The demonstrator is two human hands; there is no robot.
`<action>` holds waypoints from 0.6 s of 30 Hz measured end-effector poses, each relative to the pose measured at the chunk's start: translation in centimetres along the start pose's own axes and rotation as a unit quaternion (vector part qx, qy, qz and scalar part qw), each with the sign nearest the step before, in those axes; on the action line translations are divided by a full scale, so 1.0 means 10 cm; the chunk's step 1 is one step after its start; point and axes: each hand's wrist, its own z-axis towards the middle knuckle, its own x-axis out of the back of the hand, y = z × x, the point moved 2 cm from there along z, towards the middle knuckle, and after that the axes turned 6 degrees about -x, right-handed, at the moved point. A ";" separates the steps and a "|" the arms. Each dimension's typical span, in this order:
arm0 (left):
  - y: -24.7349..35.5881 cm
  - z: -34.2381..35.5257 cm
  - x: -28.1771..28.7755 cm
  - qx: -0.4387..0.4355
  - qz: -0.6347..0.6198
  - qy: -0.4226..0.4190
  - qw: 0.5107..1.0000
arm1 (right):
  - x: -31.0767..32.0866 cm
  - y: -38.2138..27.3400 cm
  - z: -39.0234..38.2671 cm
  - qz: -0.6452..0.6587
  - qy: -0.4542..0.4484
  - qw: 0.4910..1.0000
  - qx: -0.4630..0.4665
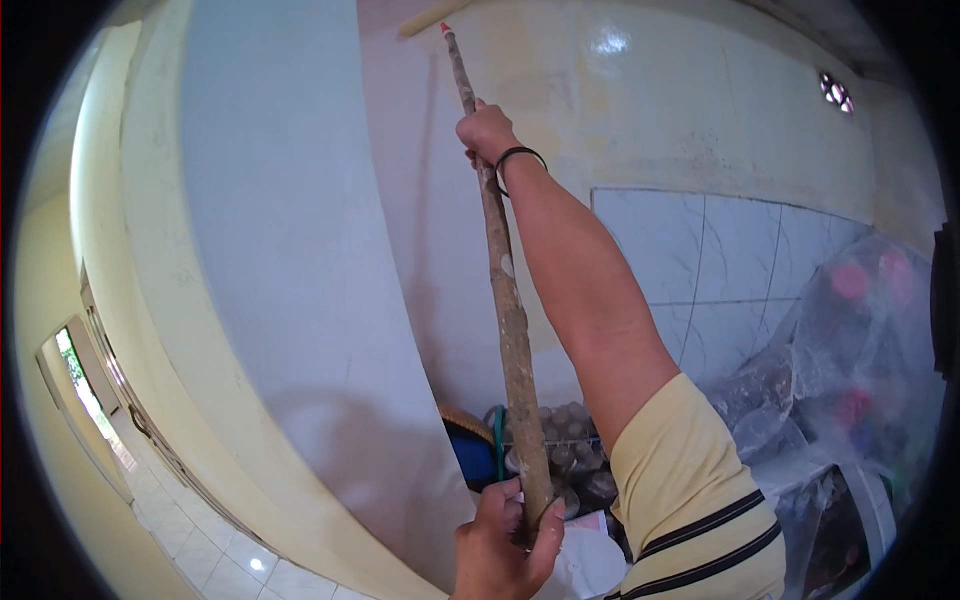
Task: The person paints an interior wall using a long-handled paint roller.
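A long, rough wooden pole (508, 300) slants up and away from me toward the wall. At its far tip is a small red piece (446, 29), and beside that a cream roller, like a paint roller (428, 18), lies against the upper wall. My right hand (487, 133), with a black band on the wrist, is wrapped round the pole's upper part, arm outstretched. Lower down, my left hand (508, 545) grips the thick near end between thumb and fingers. How the roller joins the pole is too small to make out.
A pale wall corner (290, 250) juts out at left, with a doorway (85, 400) beyond. White marbled tiles (745, 250) cover the lower wall. Clear plastic sheeting (850, 330) drapes over things at right. Several bottles or jars (575, 450) and a blue object (470, 455) stand below the pole.
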 end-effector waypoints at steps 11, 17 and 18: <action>-0.43 -0.97 -0.56 0.145 -0.091 -0.207 0.963 | 0.28 1.16 -1.05 -0.039 -0.002 0.998 -0.047; -0.25 -1.40 -0.88 0.190 -0.105 -0.215 0.952 | 0.50 1.44 -1.55 -0.061 -0.019 0.994 -0.090; -0.21 -1.46 -0.95 0.189 -0.107 -0.208 0.954 | 0.59 1.51 -1.58 -0.057 -0.012 0.995 -0.081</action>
